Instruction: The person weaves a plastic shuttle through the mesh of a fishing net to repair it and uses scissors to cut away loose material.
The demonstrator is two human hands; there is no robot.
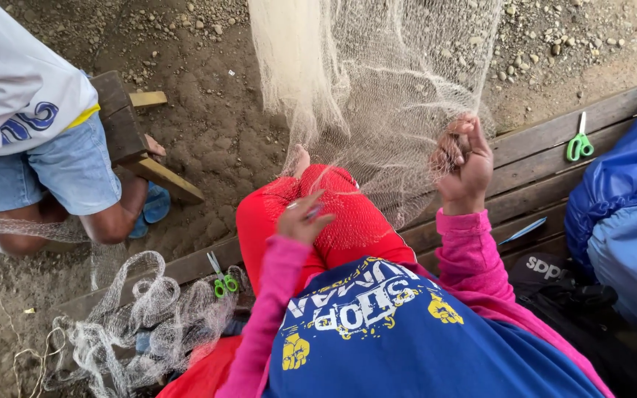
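Gripping: right hand [464, 166] clenched a fold of the pale net [377, 88], raised beside the bench [554, 158].
Left hand: left hand [300, 219] pinched a small tool on the red knee.
Progress: cannot tell; much net hung loose, more heaped near scissors [223, 280].

A wooden bench [554, 158] carries green scissors [579, 143] at its far end; another green pair [222, 280] lies near its opposite end, beside bunched net [149, 317].
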